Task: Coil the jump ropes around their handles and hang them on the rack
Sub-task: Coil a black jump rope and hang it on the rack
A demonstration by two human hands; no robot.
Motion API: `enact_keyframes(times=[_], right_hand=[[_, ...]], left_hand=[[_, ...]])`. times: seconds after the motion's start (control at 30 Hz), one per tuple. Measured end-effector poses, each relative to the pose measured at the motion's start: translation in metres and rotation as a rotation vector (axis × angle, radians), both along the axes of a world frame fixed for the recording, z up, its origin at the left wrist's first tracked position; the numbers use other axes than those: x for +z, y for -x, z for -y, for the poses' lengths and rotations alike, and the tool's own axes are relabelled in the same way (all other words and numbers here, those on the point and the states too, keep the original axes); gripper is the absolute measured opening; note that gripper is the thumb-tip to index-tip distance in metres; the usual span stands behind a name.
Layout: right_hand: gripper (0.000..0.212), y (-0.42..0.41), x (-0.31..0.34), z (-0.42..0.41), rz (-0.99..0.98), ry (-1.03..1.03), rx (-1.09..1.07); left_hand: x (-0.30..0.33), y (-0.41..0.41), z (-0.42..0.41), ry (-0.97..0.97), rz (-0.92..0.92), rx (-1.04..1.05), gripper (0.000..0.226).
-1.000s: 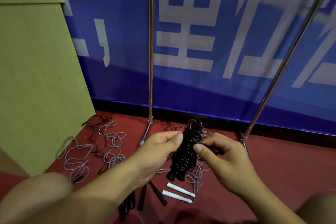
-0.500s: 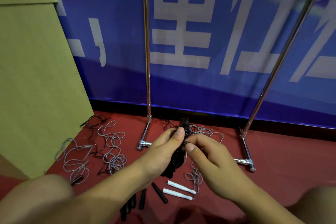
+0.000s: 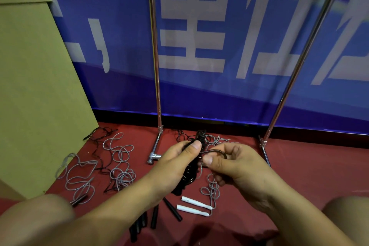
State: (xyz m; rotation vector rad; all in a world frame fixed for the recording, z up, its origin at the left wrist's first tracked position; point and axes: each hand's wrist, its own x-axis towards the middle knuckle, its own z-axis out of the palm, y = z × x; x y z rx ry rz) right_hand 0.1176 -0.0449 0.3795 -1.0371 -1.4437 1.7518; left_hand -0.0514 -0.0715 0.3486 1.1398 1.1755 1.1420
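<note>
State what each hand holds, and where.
Left hand grips the black coiled jump rope round its wound handles; right hand pinches its loose rope end.

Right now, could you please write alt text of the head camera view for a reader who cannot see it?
A left hand grips a black coiled jump rope while the right hand pinches a loop of its cord. Below, loose grey ropes, black handles and white handles lie on the red floor by a metal rack.

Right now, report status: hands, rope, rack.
Left hand grips the coiled black jump rope. Right hand pinches its loose end loop. Not hung; rack uprights bare in view. Loose grey ropes on the floor.
</note>
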Motion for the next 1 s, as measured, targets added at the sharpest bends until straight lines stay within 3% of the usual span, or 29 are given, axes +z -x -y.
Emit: enact_keyframes(times=[0.1, 0.23, 0.33, 0.53, 0.73, 1.0], right_hand=[[0.03, 0.001, -0.001, -0.002, -0.017, -0.027, -0.089], [0.025, 0.001, -0.004, 0.0, -0.072, -0.117, -0.105], [0.016, 0.001, -0.002, 0.0, -0.099, -0.141, -0.09], [0.031, 0.002, -0.001, -0.002, -0.16, -0.094, -0.11], [0.021, 0.001, -0.001, -0.004, -0.208, -0.083, -0.115], [0.031, 0.006, -0.008, -0.004, -0.245, -0.057, -0.137]], left_hand=[[0.001, 0.001, 0.0, 0.043, 0.038, -0.006, 0.049], [0.002, 0.001, 0.0, 0.096, 0.068, -0.028, 0.064], [0.006, 0.003, 0.0, 0.163, 0.137, -0.036, 0.057], [0.009, 0.006, 0.004, 0.227, 0.154, -0.118, 0.051], [0.009, 0.007, 0.005, 0.213, 0.096, -0.172, 0.073], [0.01, 0.005, 0.008, 0.166, 0.071, -0.206, 0.05]])
